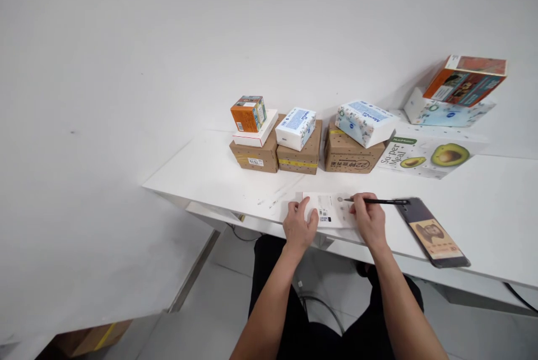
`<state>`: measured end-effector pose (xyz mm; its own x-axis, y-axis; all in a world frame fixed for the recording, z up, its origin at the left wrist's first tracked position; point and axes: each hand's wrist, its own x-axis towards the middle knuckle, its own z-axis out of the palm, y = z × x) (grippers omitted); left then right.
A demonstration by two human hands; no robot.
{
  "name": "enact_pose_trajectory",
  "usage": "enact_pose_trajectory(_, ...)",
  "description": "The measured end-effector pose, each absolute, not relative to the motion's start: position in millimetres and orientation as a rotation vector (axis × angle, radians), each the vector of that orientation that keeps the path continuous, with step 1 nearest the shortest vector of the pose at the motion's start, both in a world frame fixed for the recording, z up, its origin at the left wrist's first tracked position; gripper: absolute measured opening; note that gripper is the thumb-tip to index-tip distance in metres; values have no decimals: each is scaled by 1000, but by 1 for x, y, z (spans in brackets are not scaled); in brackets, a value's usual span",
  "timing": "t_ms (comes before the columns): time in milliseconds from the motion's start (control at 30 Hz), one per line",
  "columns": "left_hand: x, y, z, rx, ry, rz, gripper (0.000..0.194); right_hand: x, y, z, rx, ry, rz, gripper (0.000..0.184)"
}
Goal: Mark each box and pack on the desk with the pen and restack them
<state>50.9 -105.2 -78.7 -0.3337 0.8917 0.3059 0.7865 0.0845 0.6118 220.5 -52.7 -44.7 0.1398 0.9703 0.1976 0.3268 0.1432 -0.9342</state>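
Note:
A flat white box (325, 202) with small printed text and a dark label lies near the front edge of the table; its thickness is hard to make out. My left hand (299, 225) holds its left end, with thumb and forefinger on the printed face and the other fingers curled at the side. In my right hand (370, 220) is a black pen (389, 201), its tip pointing left, just over the box's printed face. Whether the tip touches the surface I cannot tell. To the right of that hand lies a smartphone (432, 231) with a lit screen.
Along the wall stand several brown cartons (297, 161) with a white tissue pack (296, 127) and an orange box (247, 113) among the things stacked on them. An avocado-printed box (428, 152) stands at right. The white table (197, 164) ends at left; cables (323, 304) lie below.

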Motion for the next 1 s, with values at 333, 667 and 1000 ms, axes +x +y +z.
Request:
enact_pose_trajectory(333, 51, -104, -80, 1729, 2221, 1063, 40, 286, -38, -49, -1993, -1769, 435, 43)
enact_pose_trajectory(667, 52, -105, -77, 1733, 2210, 1066, 40, 301, -53, -55, -2086, -1882, 166, 53)
enact_pose_trajectory(1000, 52, -104, -80, 1748, 2208, 1071, 40, 352, -57, -50, -2441, -1724, 251, 71)
